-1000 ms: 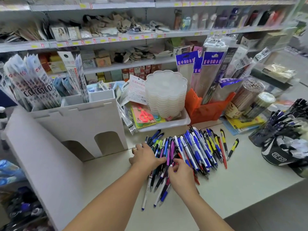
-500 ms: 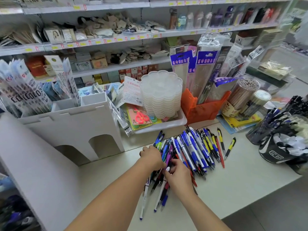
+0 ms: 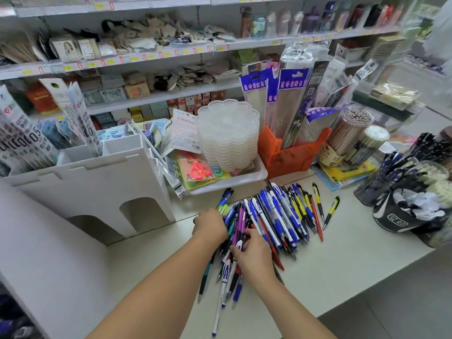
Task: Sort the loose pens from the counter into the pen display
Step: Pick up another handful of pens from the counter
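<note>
A heap of loose pens [image 3: 278, 211], blue, white, yellow, red and purple, lies on the pale counter [image 3: 342, 265]. My left hand [image 3: 210, 226] curls round the left side of a bundle of pens [image 3: 238, 223] at the near end of the heap. From the right, my right hand [image 3: 254, 255] pinches the same bundle, with its fingertips on a white and blue pen. More pens poke out below both hands toward me. The white cardboard pen display [image 3: 97, 187] stands to the left, with its compartments open at the top and two arched cut-outs in its front.
A white tray [image 3: 244, 183] with stacked clear palettes and an orange bin [image 3: 288, 160] stand right behind the heap. Pencil canisters [image 3: 347, 135] and cups full of pens [image 3: 381, 182] crowd the right. A black cup [image 3: 396, 218] sits near the right edge. Shelves fill the back.
My left hand has gone from lying flat on the pens to curling round them. Both hands have closed in and squeezed the near pens into a tighter bundle.
</note>
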